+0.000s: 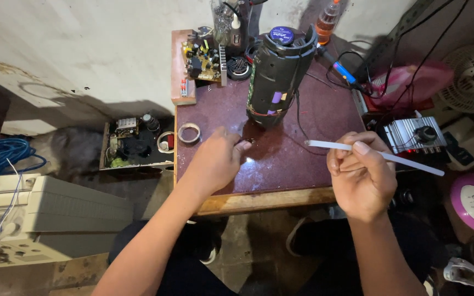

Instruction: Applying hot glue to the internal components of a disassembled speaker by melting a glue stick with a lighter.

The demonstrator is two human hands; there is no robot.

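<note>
The small work table (303, 181) has a dark red top with a wooden front edge, and it carries the main item: an opened black cylinder speaker (276, 77), lying tilted with its far end raised, purple cells and a green board showing along its side. The right hand (360, 175) is closed around a thin white stick (374, 153), held level with its free tip pointing left toward the speaker and its other end jutting out to the right. The left hand (215, 161) rests on the table top just before the speaker's near end, fingertips pinched narrow on something very small; what it holds cannot be told. For a clean result, keep the stick tip steady and low, and keep the left fingertips clear of it. Loose black wires (303, 126) trail from the speaker across the table between the two hands and may snag the stick. A circuit board (204, 57) sits at the far left corner, a tape ring (188, 132) near the left edge, a blue-handled soldering iron (344, 74) to the right, and an orange bottle (327, 22) behind.
</note>
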